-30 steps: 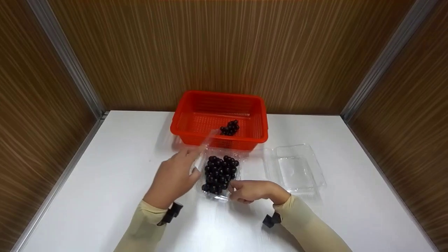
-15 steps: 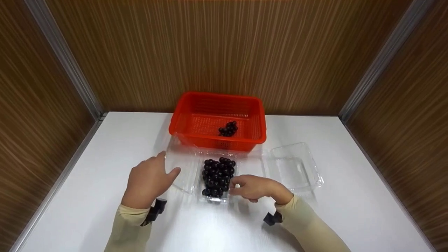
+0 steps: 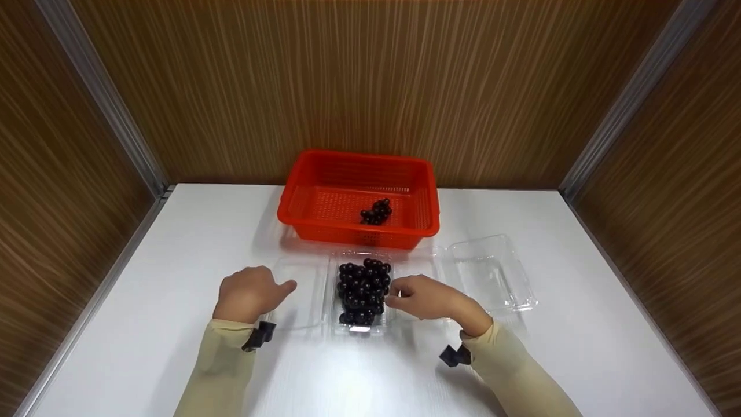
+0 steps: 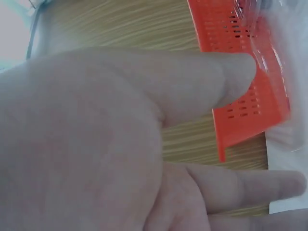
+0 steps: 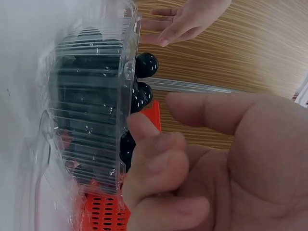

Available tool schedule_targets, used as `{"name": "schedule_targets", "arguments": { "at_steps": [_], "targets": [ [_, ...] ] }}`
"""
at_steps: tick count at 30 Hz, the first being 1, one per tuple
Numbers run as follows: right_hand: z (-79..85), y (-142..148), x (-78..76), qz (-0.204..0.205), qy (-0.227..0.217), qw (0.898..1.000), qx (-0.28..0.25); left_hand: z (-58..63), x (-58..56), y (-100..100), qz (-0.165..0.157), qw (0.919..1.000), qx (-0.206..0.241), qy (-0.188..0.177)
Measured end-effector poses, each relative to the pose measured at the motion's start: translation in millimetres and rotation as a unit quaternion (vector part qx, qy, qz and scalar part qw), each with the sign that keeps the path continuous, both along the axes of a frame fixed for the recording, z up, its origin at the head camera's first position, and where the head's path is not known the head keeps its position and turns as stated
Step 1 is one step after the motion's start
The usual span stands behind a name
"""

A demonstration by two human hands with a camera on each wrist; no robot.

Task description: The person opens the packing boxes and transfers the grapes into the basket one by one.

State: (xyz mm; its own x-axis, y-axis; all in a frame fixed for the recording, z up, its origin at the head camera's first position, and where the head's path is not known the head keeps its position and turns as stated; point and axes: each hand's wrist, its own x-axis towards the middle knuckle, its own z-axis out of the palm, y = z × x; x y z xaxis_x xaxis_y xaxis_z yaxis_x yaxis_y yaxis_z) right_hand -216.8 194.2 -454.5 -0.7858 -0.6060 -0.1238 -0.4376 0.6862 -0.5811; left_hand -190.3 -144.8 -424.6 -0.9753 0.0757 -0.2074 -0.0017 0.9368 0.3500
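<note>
A clear plastic clamshell box [image 3: 358, 331] full of dark grapes [image 3: 363, 289] sits mid-table, its lid [image 3: 298, 301] folded out flat to the left. My left hand [image 3: 250, 294] is over that lid's left side, thumb stretched out and nothing gripped. In the left wrist view the fingers extend straight. At the box's right wall is my right hand [image 3: 425, 296], fingers bent. The right wrist view shows a fingertip [image 5: 142, 126] right at the box's rim, with the thumb [image 5: 207, 110] standing apart from it.
Behind the box stands a red plastic basket [image 3: 359, 233] with a small bunch of grapes [image 3: 376, 212] inside. To the right lies a second clear clamshell [image 3: 492, 275], opened out. Wood-grain panels [image 3: 370, 75] enclose the white table [image 3: 359, 382] at the back and sides.
My left hand moved left as the raised lid swung down to the table, and now its fingers are off the lid's edge. My right hand shifted slightly to the right.
</note>
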Motion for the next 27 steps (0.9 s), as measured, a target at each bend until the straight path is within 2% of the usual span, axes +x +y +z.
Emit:
{"name": "schedule_targets", "arguments": {
  "at_steps": [2, 4, 6, 8, 11, 14, 19, 22, 25, 27],
  "targets": [
    [0.4, -0.9, 0.0, -0.012, 0.024, 1.0, -0.013, 2.2, 3.8, 2.9, -0.021, 0.9995, 0.014, 0.02],
    [1.2, -2.3, -0.5, -0.028, 0.051, 0.998, -0.038, 4.9, 6.9, 6.5, -0.047, 0.9965, 0.035, 0.06],
    [2.7, -4.4, -1.0, -0.043, 0.082, 0.994, -0.062, 7.7, 8.4, 11.1, -0.071, 0.99, 0.059, 0.107],
    [5.8, -7.4, -0.5, -0.055, 0.109, 0.99, -0.078, 10.2, 8.2, 16.3, -0.094, 0.9801, 0.078, 0.157],
    [10.6, -13.0, 2.7, -0.062, 0.129, 0.987, -0.074, 10.9, 8.8, 23.8, -0.121, 0.9688, 0.102, 0.191],
    [13.9, -20.4, 5.6, -0.053, 0.135, 0.988, -0.051, 4.6, 8.4, 30.7, -0.136, 0.9684, 0.11, 0.178],
    [16.6, -32.6, 6.3, -0.056, 0.16, 0.985, -0.001, -10.1, 5.7, 42.0, -0.133, 0.9827, 0.083, 0.098],
    [15.0, -39.1, 6.4, -0.062, 0.168, 0.983, 0.025, -16.2, 3.7, 49.0, -0.122, 0.9886, 0.067, 0.058],
    [9.2, -43.2, 7.7, -0.067, 0.167, 0.982, 0.049, -22.2, 2.6, 57.2, -0.117, 0.99, 0.062, 0.049],
    [3.3, -43.9, 8.6, -0.07, 0.165, 0.981, 0.071, -26.2, 3.9, 62.5, -0.125, 0.9892, 0.059, 0.049]
  ]
}}
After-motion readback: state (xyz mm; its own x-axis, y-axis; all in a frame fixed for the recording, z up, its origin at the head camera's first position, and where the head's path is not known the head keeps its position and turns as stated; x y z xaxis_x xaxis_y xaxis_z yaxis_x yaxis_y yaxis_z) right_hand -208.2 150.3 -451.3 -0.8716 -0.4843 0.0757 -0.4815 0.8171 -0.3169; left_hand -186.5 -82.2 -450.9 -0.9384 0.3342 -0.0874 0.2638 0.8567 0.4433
